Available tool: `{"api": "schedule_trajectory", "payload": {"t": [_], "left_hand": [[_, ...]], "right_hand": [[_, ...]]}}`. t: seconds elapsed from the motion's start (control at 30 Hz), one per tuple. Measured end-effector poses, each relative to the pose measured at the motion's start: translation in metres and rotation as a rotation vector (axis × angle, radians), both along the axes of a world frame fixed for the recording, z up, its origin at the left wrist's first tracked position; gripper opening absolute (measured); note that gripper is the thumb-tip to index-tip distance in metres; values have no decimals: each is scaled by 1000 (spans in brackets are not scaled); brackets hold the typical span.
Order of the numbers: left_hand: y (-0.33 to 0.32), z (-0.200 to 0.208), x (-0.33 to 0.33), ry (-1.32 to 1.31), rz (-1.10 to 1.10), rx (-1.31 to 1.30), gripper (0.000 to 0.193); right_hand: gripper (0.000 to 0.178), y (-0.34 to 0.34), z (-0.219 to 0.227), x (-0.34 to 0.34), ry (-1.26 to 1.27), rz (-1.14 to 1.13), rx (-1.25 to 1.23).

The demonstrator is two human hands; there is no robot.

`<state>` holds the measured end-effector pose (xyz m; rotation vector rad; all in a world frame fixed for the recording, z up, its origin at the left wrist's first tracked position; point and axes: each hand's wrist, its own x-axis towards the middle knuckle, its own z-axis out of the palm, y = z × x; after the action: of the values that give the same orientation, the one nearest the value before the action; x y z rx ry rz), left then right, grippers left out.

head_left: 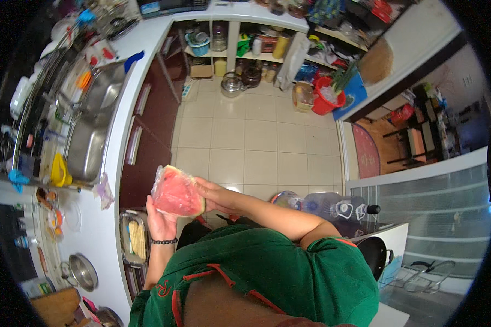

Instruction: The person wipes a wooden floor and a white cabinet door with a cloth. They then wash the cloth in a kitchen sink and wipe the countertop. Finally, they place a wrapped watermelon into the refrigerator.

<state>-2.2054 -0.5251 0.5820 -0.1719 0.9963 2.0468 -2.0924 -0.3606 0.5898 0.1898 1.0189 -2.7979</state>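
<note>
A piece of watermelon (175, 193) with red flesh and a pale green rind is held up in front of me, clear plastic wrap clinging to it. My left hand (161, 218) supports it from the lower left, and a dark bead bracelet circles that wrist. On the other side, my right hand (210, 194) grips the rind edge, its fingers partly hidden behind the fruit. Both hands are closed on the same piece, above the tiled floor and beside the dark red cabinets.
Along the left runs a white counter (87, 218) with a double steel sink (87, 147) and a metal pot (83, 271). Large plastic bottles (319, 204) stand at my right. A red bucket (327, 98) and glass jars (233, 84) sit on the floor ahead.
</note>
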Motion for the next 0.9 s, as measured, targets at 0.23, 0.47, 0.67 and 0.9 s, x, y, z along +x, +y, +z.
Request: {"api": "schedule_trajectory", "payload": {"t": [0.23,0.47,0.67,0.9], "left_hand": [[130,18,29,43,-328,20,53],[282,26,23,45,-741,-29,61],[472,-7,64,41,-1195,-106,52],[590,-19,167,-53,-1565,-264,47]], "right_hand": [[53,100,-16,56,18,-309,3],[57,216,-30,94,21,-602,-42],[58,311,-42,170,-139,-1085,114],[58,352,-23,250,-375,-1482,8]]}}
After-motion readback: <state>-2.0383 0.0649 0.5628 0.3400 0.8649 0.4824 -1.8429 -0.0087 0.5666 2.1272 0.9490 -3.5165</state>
